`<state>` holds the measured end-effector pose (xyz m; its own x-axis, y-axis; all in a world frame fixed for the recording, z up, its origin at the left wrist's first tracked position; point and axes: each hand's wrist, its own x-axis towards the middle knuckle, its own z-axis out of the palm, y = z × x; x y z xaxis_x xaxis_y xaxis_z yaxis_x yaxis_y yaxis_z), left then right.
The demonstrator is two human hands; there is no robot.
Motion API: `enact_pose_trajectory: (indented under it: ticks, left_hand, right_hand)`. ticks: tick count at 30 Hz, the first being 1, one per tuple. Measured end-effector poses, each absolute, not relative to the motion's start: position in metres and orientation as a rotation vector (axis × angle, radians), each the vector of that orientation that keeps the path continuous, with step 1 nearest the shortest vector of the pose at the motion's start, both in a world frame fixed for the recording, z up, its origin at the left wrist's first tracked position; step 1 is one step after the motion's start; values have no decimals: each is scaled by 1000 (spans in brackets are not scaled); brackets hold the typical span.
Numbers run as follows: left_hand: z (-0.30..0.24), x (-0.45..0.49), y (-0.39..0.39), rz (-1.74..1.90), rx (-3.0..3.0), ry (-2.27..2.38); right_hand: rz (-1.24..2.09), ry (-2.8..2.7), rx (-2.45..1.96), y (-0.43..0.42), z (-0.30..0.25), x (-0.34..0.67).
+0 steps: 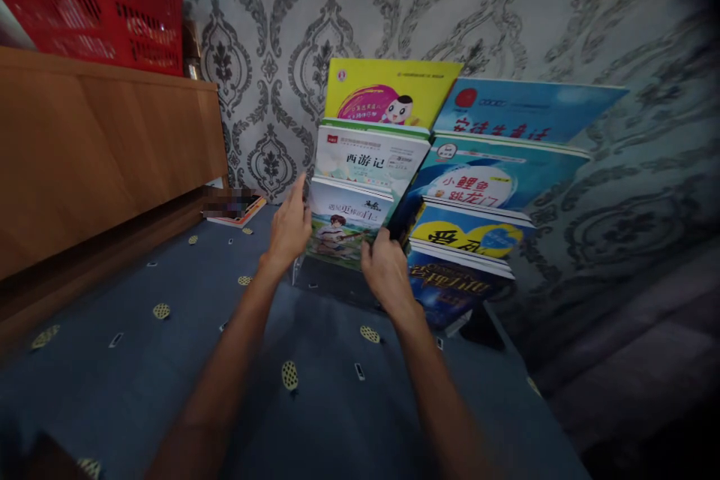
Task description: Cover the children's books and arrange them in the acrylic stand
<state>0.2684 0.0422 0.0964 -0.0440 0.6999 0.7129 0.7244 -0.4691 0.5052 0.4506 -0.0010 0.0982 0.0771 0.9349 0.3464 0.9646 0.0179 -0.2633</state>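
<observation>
My left hand lies along the left edge of the left-hand row of books, its fingers stretched out and nearly straight. At the lower right of the front book, which has a cartoon figure on its cover, my right hand is closed with the thumb at the cover. Its other fingers are partly hidden. Behind that book stand a pale book and a taller yellow book. The row appears to rest in a see-through holder.
To the right is a second row: a dark blue book, a yellow-and-blue book, a teal book and a blue book. A wooden cabinet with a red basket stands left. A flat book lies near the patterned wall.
</observation>
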Motion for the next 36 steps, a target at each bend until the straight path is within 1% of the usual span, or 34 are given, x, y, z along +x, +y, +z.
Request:
enact_pose_trajectory:
  ticks: [5,13,18,36]
  left_hand:
    - [100,273,35,-1526,-2208,-1453]
    - [97,269,45,-1602,-2257,-1299]
    - [97,268,49,-1620,-2263,-1307]
    - [98,275,47,-1636,-2176,-1361]
  right_hand:
    - [69,-1841,-1878,-5,93,451]
    - [145,-1799,-1837,-3,90,453]
    - [166,-1840,-1803,0,90,459]
    - [214,-1854,-1887,-8,100,456]
